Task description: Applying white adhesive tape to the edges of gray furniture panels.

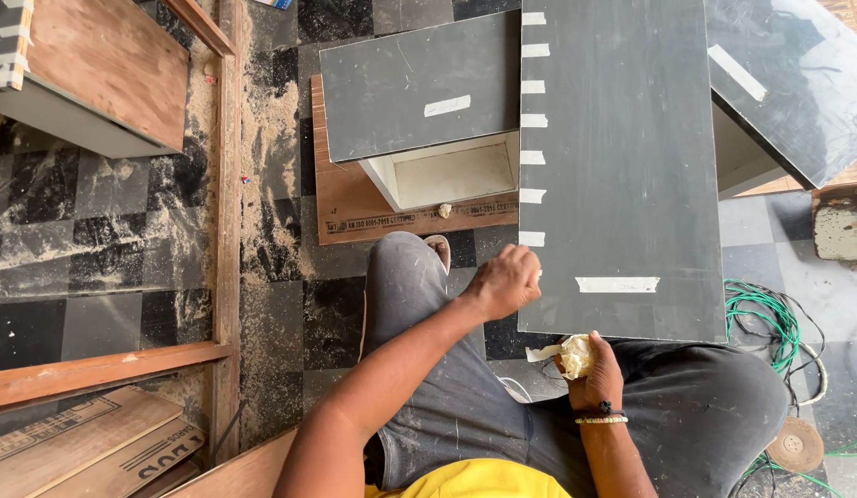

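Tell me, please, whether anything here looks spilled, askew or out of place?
Yes: sawdust lies thick across the checkered floor beside the wooden frame, and a green cable sprawls in a loose tangle right of the dark panel. The tape strips along the panel's edge look evenly spaced.

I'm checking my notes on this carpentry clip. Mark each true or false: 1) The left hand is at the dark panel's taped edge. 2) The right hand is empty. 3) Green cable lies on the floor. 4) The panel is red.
1) True: the left hand touches the dark panel by its tape strips.
2) False: the right hand holds a crumpled wad of tape.
3) True: green cable is coiled on the floor.
4) False: the panel is dark grey.
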